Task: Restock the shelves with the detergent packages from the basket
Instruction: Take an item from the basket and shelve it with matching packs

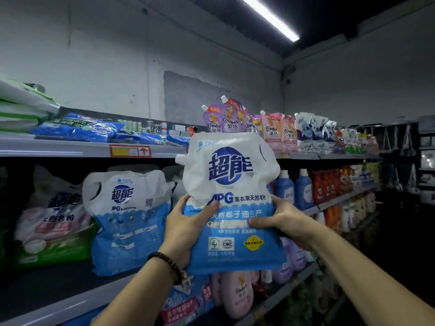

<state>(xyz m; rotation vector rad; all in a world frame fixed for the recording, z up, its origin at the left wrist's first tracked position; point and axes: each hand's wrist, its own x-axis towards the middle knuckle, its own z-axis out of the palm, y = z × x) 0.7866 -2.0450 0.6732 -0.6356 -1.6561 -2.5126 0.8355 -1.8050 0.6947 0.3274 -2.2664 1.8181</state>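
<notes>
1. Middle shelf (pixel 70 300): bare stretch at its front edge, just right of the standing white-blue bag (pixel 128 222).
2. Your left hand (pixel 188 228) and right hand (pixel 286 220) grip closed on the detergent package (pixel 231 196), upright, off the shelf.

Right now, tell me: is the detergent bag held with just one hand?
No, the left hand and right hand both grip the white-and-blue detergent bag at its sides.
</notes>
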